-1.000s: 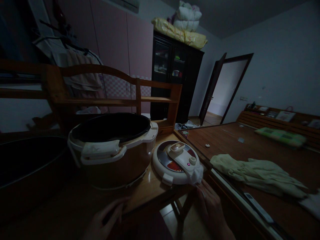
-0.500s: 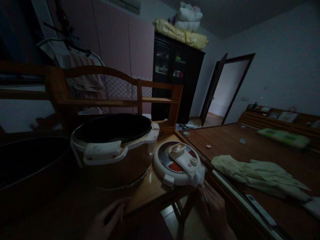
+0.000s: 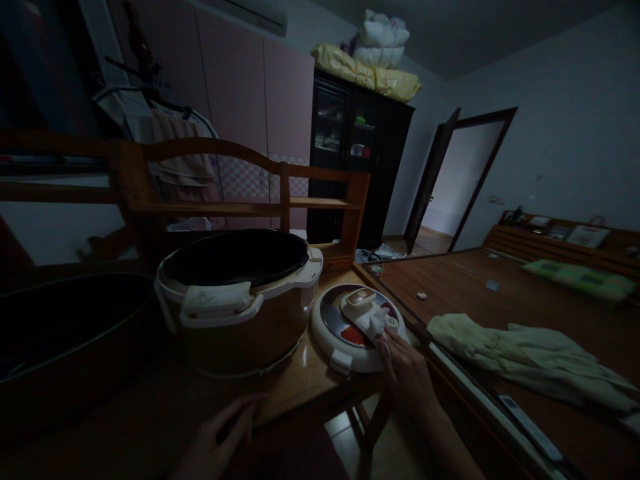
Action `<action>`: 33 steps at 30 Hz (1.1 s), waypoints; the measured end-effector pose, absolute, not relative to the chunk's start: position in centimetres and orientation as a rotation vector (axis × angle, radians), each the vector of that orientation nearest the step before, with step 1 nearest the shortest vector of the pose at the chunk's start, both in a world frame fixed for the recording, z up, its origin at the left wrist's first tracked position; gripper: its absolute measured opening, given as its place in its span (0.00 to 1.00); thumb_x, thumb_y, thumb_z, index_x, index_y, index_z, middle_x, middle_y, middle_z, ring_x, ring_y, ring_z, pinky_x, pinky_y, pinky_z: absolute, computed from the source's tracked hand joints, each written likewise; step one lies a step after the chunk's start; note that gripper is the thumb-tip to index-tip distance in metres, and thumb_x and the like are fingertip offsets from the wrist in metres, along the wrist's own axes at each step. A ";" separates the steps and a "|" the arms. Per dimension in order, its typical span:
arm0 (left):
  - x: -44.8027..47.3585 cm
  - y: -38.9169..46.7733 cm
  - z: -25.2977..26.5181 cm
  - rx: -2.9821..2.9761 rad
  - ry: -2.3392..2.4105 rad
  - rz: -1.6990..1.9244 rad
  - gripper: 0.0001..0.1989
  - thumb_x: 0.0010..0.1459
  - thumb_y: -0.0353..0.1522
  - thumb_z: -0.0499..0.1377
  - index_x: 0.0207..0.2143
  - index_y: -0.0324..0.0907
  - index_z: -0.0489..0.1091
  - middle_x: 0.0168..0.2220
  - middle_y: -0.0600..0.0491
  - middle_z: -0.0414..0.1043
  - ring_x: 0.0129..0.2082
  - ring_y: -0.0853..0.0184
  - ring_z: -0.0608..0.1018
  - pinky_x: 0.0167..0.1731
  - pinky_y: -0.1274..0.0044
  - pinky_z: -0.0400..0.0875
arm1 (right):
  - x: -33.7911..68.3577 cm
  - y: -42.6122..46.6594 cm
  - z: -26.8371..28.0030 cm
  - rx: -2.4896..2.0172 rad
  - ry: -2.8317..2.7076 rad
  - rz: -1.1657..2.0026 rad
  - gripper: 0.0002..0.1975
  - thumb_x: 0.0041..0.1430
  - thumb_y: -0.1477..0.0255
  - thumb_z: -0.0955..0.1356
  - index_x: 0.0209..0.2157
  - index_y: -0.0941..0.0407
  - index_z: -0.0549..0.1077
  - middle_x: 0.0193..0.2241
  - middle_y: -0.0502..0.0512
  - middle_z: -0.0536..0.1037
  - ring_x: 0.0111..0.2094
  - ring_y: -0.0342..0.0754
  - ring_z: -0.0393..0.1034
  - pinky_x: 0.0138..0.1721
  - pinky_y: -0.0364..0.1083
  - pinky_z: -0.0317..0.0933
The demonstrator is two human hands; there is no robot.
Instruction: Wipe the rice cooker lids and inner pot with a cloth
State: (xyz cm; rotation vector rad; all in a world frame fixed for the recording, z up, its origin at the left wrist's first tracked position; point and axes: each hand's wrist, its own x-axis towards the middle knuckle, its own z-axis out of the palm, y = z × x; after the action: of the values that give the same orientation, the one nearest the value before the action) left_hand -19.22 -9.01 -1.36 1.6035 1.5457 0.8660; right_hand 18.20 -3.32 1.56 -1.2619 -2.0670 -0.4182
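A white pressure cooker lid (image 3: 327, 330) with a steel and reddish top lies on the wooden table. My right hand (image 3: 406, 363) reaches over its near right part, fingers pinched on a crumpled white tissue (image 3: 377, 323) that touches the lid's raised centre bar. Left of the lid stands the pressure cooker (image 3: 250, 333), uncovered, with a black inner rim and a white handle toward me. Low in front of it, my left hand (image 3: 225, 430) is at the table's near edge, thumb and fingers apart, with nothing visible in it.
A large dark pot (image 3: 75, 333) stands at the far left. The table (image 3: 300, 380) has a wooden shelf rack (image 3: 215, 207) along its back. To the right, a wooden bed board (image 3: 465, 287) bears a pale green garment (image 3: 505, 347) and a remote control (image 3: 530, 427).
My right hand has moved up and left with the tissue, from the lid's near right edge onto its top. My left hand stays low by the table edge. The view has shifted slightly.
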 end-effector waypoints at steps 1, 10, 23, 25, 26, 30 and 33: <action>-19.3 -9.0 -1.4 1.600 1.547 0.872 0.23 0.59 0.47 0.52 0.48 0.44 0.74 0.25 0.55 0.74 0.34 0.64 0.78 0.41 0.78 0.69 | 18.2 -3.3 1.6 -1.267 -2.070 -0.410 0.15 0.66 0.75 0.60 0.49 0.59 0.73 0.52 0.62 0.75 0.58 0.55 0.63 0.57 0.57 0.62; -19.3 -9.1 -1.5 1.584 1.533 0.860 0.24 0.60 0.47 0.51 0.49 0.44 0.74 0.25 0.56 0.74 0.30 0.66 0.77 0.40 0.78 0.70 | 18.1 -4.3 1.1 -1.190 -2.012 -0.408 0.14 0.66 0.76 0.60 0.49 0.59 0.73 0.52 0.63 0.74 0.59 0.55 0.61 0.56 0.56 0.64; -19.4 -9.1 -2.0 1.569 1.545 0.832 0.25 0.60 0.48 0.50 0.51 0.44 0.72 0.27 0.55 0.74 0.33 0.63 0.77 0.41 0.77 0.68 | 21.2 -5.8 -0.8 -1.107 -2.055 -0.280 0.17 0.64 0.78 0.60 0.52 0.58 0.72 0.53 0.62 0.73 0.60 0.56 0.59 0.56 0.57 0.63; -19.5 -9.0 -2.3 1.577 1.535 0.835 0.26 0.61 0.48 0.49 0.52 0.44 0.72 0.27 0.55 0.74 0.33 0.63 0.77 0.40 0.77 0.68 | 21.6 -6.1 -0.9 -1.088 -2.066 -0.289 0.18 0.64 0.78 0.60 0.52 0.57 0.72 0.53 0.61 0.73 0.59 0.57 0.61 0.55 0.57 0.65; -19.5 -9.0 -2.3 1.582 1.530 0.835 0.26 0.61 0.48 0.49 0.52 0.44 0.71 0.26 0.55 0.74 0.34 0.63 0.77 0.41 0.77 0.68 | 21.8 -6.3 -1.0 -1.079 -2.073 -0.297 0.18 0.63 0.78 0.61 0.52 0.56 0.72 0.53 0.61 0.74 0.59 0.57 0.62 0.54 0.57 0.65; -19.5 -9.0 -2.3 1.567 1.545 0.804 0.27 0.61 0.49 0.49 0.52 0.43 0.71 0.26 0.55 0.74 0.33 0.64 0.77 0.41 0.77 0.68 | 23.0 -7.2 -1.6 -1.078 -2.088 -0.317 0.18 0.62 0.78 0.62 0.51 0.56 0.73 0.50 0.60 0.76 0.57 0.57 0.64 0.53 0.56 0.66; -19.4 -9.0 -2.3 1.555 1.548 0.797 0.27 0.61 0.49 0.49 0.53 0.43 0.71 0.26 0.55 0.73 0.33 0.64 0.77 0.42 0.76 0.68 | 24.3 -7.8 -2.8 -1.114 -2.082 -0.332 0.18 0.62 0.79 0.62 0.51 0.57 0.73 0.51 0.61 0.75 0.57 0.57 0.65 0.53 0.55 0.66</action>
State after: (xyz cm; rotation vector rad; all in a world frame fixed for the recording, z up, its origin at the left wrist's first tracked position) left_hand -19.44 -9.02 -2.26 1.5547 1.5479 0.7974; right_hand 24.27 -7.82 -2.80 -1.1145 -2.0823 -0.3317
